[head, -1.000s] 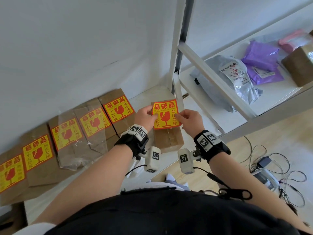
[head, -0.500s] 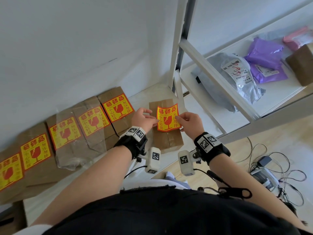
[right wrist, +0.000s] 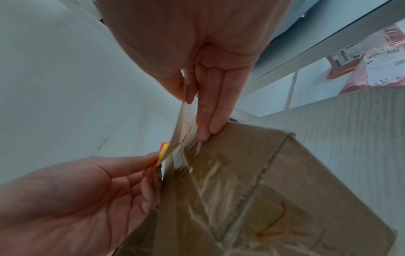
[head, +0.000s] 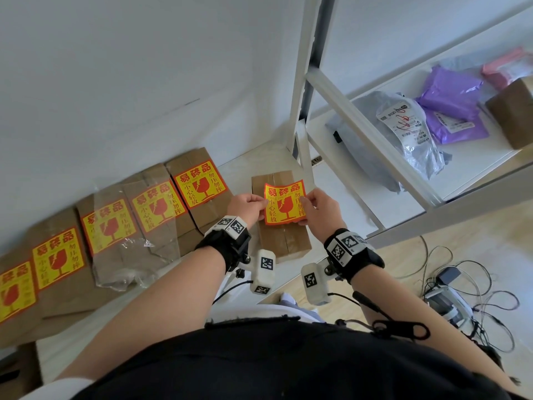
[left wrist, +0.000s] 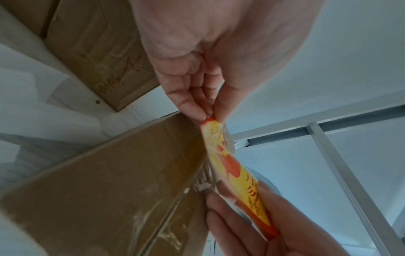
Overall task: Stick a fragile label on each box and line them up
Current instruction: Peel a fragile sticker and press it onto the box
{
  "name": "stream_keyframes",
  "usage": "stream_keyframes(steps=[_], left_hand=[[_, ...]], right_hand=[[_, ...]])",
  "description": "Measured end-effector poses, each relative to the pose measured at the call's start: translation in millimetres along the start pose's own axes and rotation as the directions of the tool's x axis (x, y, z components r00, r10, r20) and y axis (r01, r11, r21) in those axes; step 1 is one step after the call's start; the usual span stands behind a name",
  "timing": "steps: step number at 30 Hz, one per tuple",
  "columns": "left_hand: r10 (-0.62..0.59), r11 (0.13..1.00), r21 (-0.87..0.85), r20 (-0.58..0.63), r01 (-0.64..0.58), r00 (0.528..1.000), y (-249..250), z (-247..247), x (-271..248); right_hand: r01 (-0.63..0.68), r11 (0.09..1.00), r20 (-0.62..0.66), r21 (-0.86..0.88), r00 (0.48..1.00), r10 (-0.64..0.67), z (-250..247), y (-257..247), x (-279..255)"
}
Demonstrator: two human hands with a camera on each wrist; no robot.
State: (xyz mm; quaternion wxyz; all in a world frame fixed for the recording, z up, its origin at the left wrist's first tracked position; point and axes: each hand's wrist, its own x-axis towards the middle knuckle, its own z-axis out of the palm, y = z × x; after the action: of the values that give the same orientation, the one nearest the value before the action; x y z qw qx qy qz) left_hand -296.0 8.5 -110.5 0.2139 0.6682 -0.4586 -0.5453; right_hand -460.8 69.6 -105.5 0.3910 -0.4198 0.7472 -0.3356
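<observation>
Fragile label (head: 284, 202) pinched at left edge by left hand (head: 246, 207) and at right edge by right hand (head: 321, 210), held just over unlabelled box (head: 281, 241), right of row of labelled boxes (head: 115, 226) along wall.

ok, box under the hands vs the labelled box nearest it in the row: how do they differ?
The box under the hands has no label stuck down yet: left hand and right hand pinch the fragile label by its side edges over the top. The nearest row box already carries its label flat. The first stands apart, toward the shelf post; the second sits against its neighbour by the wall. Both are brown cardboard, taped along the top seam.
</observation>
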Motion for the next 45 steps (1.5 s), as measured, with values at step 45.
stream_keyframes(steps=[45], left_hand=[[0.083,0.833,0.553,-0.133,0.004,0.988,12.4,5.8,-10.2]], right_hand=[[0.077,0.876,0.080,-0.476,0.996,-0.043,4.5,-2.3,15.9]])
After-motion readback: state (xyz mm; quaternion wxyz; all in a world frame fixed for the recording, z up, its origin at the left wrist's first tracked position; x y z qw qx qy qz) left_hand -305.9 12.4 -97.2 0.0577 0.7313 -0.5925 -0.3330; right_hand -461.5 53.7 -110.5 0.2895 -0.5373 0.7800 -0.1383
